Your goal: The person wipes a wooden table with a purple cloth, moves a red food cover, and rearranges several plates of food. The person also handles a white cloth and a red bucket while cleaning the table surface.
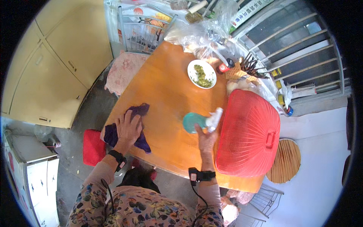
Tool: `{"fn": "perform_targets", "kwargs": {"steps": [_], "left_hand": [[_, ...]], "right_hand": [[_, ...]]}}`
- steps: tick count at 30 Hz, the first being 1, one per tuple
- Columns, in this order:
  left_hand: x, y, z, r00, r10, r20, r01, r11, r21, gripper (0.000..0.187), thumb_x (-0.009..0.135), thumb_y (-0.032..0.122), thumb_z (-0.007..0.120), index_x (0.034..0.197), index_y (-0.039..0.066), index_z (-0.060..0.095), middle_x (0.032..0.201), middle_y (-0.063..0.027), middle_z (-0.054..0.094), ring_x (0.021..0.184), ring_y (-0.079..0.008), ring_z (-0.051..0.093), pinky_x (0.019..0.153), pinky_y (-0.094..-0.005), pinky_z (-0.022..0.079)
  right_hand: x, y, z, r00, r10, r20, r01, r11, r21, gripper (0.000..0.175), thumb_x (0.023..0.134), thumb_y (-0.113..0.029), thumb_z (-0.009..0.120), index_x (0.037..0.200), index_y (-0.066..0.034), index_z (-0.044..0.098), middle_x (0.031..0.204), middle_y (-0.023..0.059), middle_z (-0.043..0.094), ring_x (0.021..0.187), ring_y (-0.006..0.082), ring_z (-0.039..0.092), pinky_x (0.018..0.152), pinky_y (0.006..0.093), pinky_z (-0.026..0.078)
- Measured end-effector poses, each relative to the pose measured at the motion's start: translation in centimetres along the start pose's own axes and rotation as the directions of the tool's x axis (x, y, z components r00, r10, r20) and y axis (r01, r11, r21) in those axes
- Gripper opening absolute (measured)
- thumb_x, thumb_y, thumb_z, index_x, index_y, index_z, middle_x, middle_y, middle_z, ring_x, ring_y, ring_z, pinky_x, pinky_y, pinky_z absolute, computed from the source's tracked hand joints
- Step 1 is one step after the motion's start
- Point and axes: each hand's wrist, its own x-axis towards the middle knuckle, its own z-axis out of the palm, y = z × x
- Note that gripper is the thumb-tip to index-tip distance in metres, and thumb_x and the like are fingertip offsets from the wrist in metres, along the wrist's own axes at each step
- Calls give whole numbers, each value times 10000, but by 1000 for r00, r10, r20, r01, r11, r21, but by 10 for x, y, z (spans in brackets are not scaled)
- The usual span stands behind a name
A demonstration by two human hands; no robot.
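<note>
My left hand (129, 129) presses down on a dark purple cloth (142, 143) at the near left corner of the orange wooden table (167, 90). The cloth is bunched, with parts sticking out on both sides of the hand. At the right, my right hand (206, 139) is closed around the neck of a green spray bottle (194, 122) with a white spray head, which is tilted over the tabletop. Beyond it stands a white plate (211, 74) with chopped green food. A large red mesh food cover (249, 136) lies just right of the bottle.
Clear plastic bags (195, 31), a red-labelled jar (223, 67) and a woven basket (235, 71) crowd the far edge by the barred window. A stool with a pink cover (124, 71) and a red stool (94, 147) stand left. A round slatted board (285, 161) leans at right.
</note>
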Motion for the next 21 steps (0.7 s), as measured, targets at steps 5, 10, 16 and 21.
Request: {"fn": "perform_targets", "kwargs": {"steps": [5,10,16,21], "left_hand": [[-1,5,0,999,-34,26,33,999,13,378,880,281,698,1242,177,661,1410,-155,544,1256,-415,511,1038,-575,385],[-2,7,-2,1000,-23,-5,24,999,32,378,879,279,706,1242,185,663,1395,-150,559,1260,-391,518,1024,-566,389],[-3,9,-4,998,22,-59,-19,998,56,377,874,253,709,1239,171,661,1348,-148,584,1233,-384,524,1014,-546,388],[-3,9,-2,994,52,-96,-45,996,72,360,866,246,717,1214,169,669,1320,-140,586,1197,-379,540,967,-542,409]], "right_hand": [[-31,40,-83,979,168,-118,-178,981,-83,594,762,-130,893,1274,-6,619,1134,130,705,1068,268,676,933,405,528],[-57,60,-121,938,312,-154,-325,943,-71,591,785,-154,881,1284,3,608,1161,129,698,1101,271,661,963,400,508],[-76,55,-121,951,263,-161,-276,959,-65,653,799,-151,871,1359,0,570,1283,124,644,1199,248,602,1026,407,468],[-105,45,-121,974,63,-216,-142,917,-372,624,816,-186,858,1345,12,591,1318,195,639,1150,351,623,991,452,488]]}}
